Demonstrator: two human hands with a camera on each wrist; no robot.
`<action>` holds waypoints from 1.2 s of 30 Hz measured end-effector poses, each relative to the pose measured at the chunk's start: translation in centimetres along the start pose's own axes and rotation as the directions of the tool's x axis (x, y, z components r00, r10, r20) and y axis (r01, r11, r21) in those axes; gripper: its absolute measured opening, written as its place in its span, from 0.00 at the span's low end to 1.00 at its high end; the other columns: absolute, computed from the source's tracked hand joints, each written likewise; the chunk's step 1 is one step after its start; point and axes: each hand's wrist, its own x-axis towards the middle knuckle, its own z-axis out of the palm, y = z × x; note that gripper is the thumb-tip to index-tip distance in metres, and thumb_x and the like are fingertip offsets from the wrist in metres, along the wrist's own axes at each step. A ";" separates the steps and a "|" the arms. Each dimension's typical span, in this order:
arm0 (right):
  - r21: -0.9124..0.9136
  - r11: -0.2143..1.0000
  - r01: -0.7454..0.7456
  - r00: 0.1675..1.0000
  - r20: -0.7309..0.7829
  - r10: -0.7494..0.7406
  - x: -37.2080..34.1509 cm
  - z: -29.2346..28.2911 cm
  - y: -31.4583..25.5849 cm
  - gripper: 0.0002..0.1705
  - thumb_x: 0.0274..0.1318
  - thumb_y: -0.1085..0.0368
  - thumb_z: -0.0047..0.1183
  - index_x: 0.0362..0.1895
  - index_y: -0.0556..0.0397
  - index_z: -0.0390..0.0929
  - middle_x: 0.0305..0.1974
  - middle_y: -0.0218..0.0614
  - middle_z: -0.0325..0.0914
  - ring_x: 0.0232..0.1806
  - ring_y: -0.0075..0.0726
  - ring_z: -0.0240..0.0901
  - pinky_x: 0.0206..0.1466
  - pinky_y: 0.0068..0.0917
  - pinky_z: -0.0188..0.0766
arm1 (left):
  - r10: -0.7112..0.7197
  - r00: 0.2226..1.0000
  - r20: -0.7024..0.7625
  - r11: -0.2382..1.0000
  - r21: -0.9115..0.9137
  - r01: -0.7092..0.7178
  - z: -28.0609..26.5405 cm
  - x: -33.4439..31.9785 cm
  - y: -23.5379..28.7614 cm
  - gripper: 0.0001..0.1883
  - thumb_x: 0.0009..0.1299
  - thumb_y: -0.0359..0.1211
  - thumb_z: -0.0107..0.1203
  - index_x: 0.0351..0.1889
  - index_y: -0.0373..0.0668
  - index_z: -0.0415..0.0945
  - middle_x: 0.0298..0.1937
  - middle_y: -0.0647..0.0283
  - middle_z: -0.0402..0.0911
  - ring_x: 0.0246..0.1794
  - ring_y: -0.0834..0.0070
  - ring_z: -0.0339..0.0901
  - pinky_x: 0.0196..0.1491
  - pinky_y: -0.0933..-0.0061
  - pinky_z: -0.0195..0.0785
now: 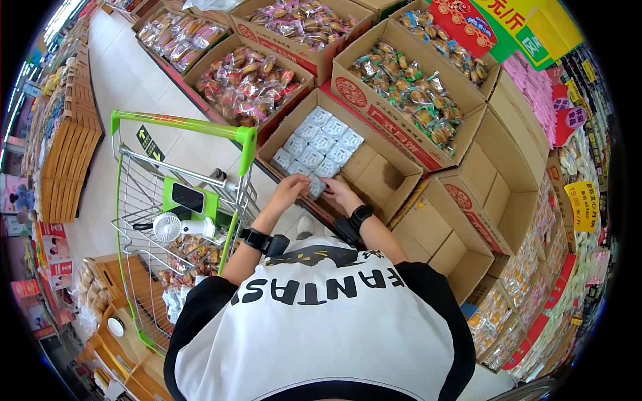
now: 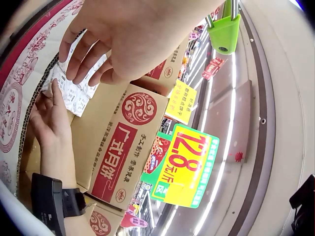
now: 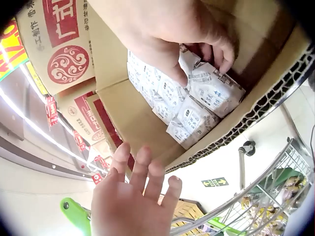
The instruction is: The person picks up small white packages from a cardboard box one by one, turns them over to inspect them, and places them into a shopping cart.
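White square packets (image 1: 322, 142) lie in rows in an open cardboard box (image 1: 394, 194). At the near end of the rows, the right hand (image 1: 342, 192) has thumb and fingers around the edges of one packet (image 1: 315, 188); the right wrist view shows this right hand (image 3: 197, 37) gripping the packet (image 3: 214, 91) from above. The left hand (image 1: 291, 192) is just left of that packet. Its fingers are spread and loosely bent, holding nothing, in the left wrist view, where the left hand (image 2: 118, 44) is close to the packets (image 2: 74, 96).
A shopping cart (image 1: 180, 120) with a phone (image 1: 188, 198), a small white fan (image 1: 167, 227) and bagged goods stands at the left. Boxes of wrapped pastries (image 1: 244, 83) lie beyond and to the right, beside emptier cartons (image 1: 445, 230). A yellow price sign (image 2: 184, 164) hangs above.
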 end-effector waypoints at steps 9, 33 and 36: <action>-0.076 0.996 0.034 0.998 -0.048 -0.038 0.0 0.2 0.0 0.15 0.41 0.65 0.54 0.36 0.51 0.67 0.33 0.34 0.69 0.36 0.35 0.65 0.35 0.33 0.65 | 0.027 1.000 0.003 0.999 0.036 -0.027 -0.2 -0.6 -0.2 0.10 0.63 0.33 0.38 0.38 0.40 0.68 0.32 0.67 0.73 0.31 0.83 0.69 0.34 0.84 0.61; -0.187 0.975 0.120 0.991 -0.044 -0.130 -1.6 0.1 -1.2 0.18 0.43 0.65 0.53 0.40 0.58 0.66 0.37 0.40 0.70 0.37 0.37 0.69 0.38 0.32 0.69 | 0.002 0.999 -0.041 0.998 0.064 0.001 -0.5 -1.4 0.2 0.11 0.63 0.33 0.37 0.38 0.42 0.69 0.31 0.68 0.73 0.32 0.83 0.69 0.35 0.84 0.61; -0.185 0.973 0.137 0.990 -0.012 -0.142 -1.9 -0.3 -1.5 0.19 0.43 0.65 0.53 0.40 0.58 0.66 0.37 0.39 0.70 0.37 0.37 0.69 0.37 0.31 0.70 | -0.001 0.999 -0.042 0.998 0.067 0.003 -0.4 -1.5 0.4 0.11 0.63 0.33 0.37 0.38 0.42 0.69 0.31 0.68 0.73 0.32 0.83 0.69 0.35 0.84 0.61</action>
